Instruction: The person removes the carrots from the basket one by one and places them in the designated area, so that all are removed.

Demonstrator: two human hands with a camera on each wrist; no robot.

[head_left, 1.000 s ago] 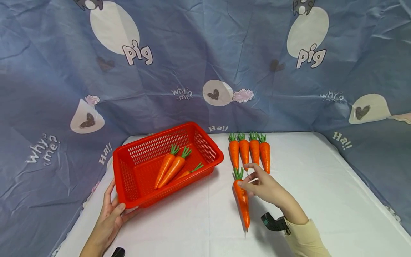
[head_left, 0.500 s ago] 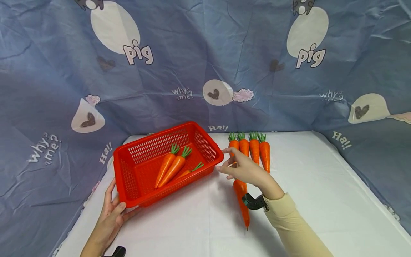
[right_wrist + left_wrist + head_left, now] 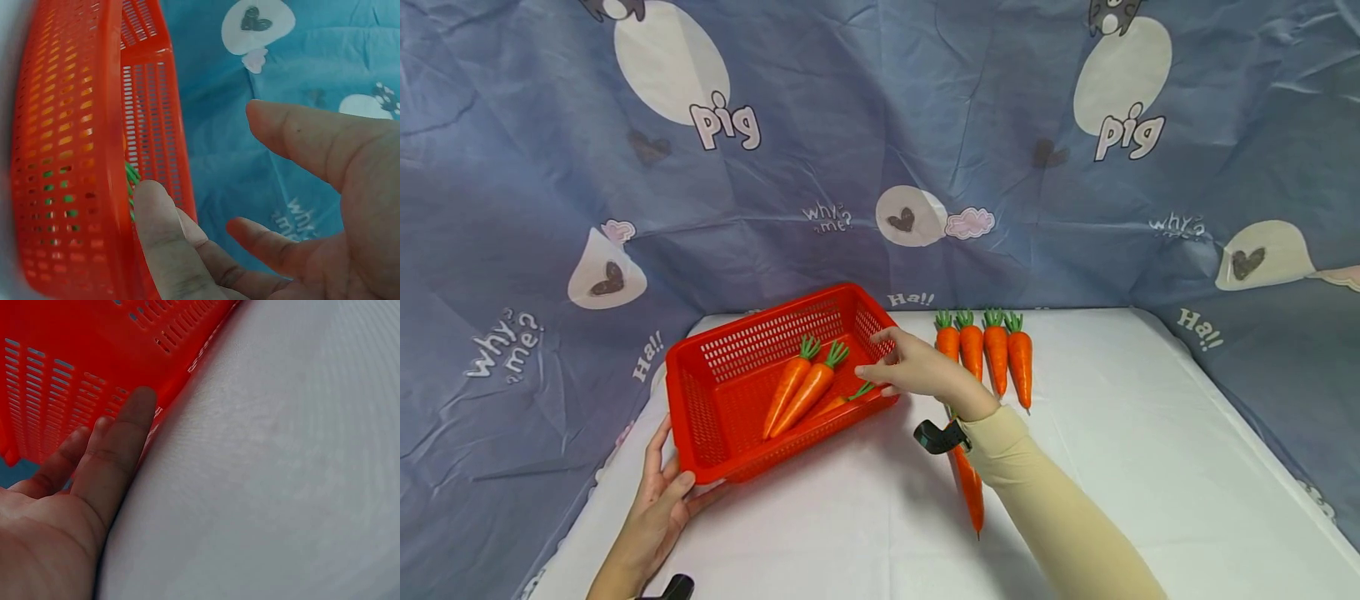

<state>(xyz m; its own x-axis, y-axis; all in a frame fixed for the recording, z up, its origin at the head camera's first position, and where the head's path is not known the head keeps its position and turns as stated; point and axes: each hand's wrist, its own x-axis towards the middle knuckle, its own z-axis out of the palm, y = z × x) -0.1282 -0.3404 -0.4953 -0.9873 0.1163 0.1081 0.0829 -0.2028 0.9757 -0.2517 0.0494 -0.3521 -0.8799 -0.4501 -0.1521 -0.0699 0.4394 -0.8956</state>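
Observation:
A red plastic basket (image 3: pixel 797 446) stands at an angle on the table. Inside lie two orange carrots (image 3: pixel 808 396) with green tops, and a third carrot (image 3: pixel 831 406) partly hidden behind the front wall. My left hand (image 3: pixel 655 512) touches the basket's near-left corner, its straight fingers (image 3: pixel 128 425) lying against the wall in the left wrist view. Over the basket's right end hovers my right hand (image 3: pixel 917 367), fingers spread and holding nothing. In the right wrist view, green carrot leaves (image 3: pixel 130 178) show just past one fingertip.
To the right of the basket several carrots (image 3: pixel 996 354) lie side by side, tops toward the back. Nearer me is another carrot (image 3: pixel 972 500), its upper part covered by the right wrist. A blue patterned cloth (image 3: pixel 1030 192) hangs behind the white-covered table (image 3: pixel 1150 433).
My right hand has moved left from the near carrot on the table to above the basket's right end. The left hand and the basket have stayed put.

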